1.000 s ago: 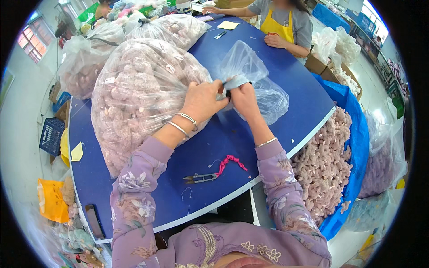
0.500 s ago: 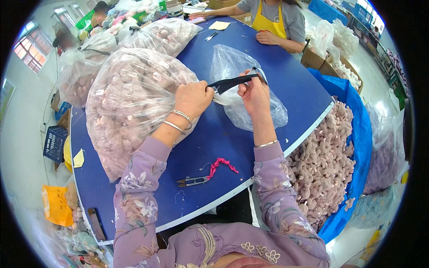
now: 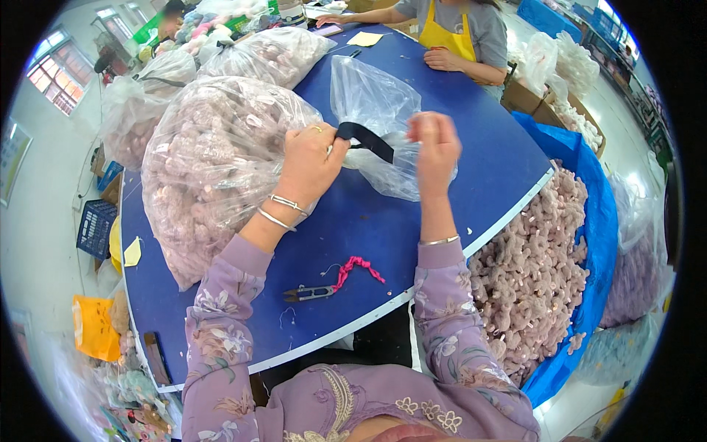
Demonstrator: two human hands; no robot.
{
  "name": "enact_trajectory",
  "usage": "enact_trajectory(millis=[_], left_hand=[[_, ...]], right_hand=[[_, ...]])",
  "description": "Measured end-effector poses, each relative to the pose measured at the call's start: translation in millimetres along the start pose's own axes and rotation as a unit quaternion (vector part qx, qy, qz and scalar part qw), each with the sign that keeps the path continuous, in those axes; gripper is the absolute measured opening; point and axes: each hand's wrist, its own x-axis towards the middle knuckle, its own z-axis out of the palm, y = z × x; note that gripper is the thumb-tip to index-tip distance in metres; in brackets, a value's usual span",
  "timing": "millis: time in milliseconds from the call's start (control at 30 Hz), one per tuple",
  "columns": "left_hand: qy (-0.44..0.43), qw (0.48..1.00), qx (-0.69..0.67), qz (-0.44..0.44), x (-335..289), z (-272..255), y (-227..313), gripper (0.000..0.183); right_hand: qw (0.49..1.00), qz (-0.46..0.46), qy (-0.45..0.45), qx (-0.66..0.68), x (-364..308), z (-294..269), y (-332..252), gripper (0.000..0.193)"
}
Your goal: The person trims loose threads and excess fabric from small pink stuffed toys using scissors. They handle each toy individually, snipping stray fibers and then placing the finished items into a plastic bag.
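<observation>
A big clear plastic bag (image 3: 221,155) full of pale pink plush pieces lies on the blue table. My left hand (image 3: 309,158) is closed round its gathered neck, pinching a black strap (image 3: 374,141) there. From my fingers the strap arcs to the right, over the bag's loose clear mouth (image 3: 372,92), which spreads beyond the neck. Just past the strap's right end is my right hand (image 3: 438,151), raised, fingers curled and smeared by motion; whether it holds anything is unclear. Nearer me lie small thread snips (image 3: 309,293) with a bright pink cord (image 3: 357,269) tied on.
More filled bags (image 3: 269,55) sit at the table's far left. Across the table (image 3: 471,132) stands a person in a yellow apron (image 3: 448,33). To the right, a blue-lined container (image 3: 600,258) holds a heap of pink plush pieces (image 3: 530,272). A dark blue crate (image 3: 96,228) is at left.
My right hand has moved slightly up and right, off the strap's visible end. The strap now curves downward instead of being stretched straight. My left hand keeps its grip at the bag's neck.
</observation>
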Motion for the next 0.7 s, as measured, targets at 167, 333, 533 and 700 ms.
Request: enact_trajectory(millis=[167,333,533,700], left_hand=[[-0.249,0.922,0.187,0.229,-17,-24,53,0.026],[-0.450,0.837,-0.306,0.066,-22,-78,74,0.021],[-0.164,0.985,0.042,0.041,-5,-44,-2,0.032],[-0.194,0.960,0.200,0.005,-18,-11,-46,0.033]], right_hand=[[0.957,-0.003,-0.287,-0.034,-21,31,26,0.026],[0.954,0.004,-0.282,-0.104,-27,34,36,0.032],[0.981,-0.054,-0.149,-0.113,-38,48,17,0.015],[0.985,0.010,-0.166,-0.049,-57,55,13,0.009]])
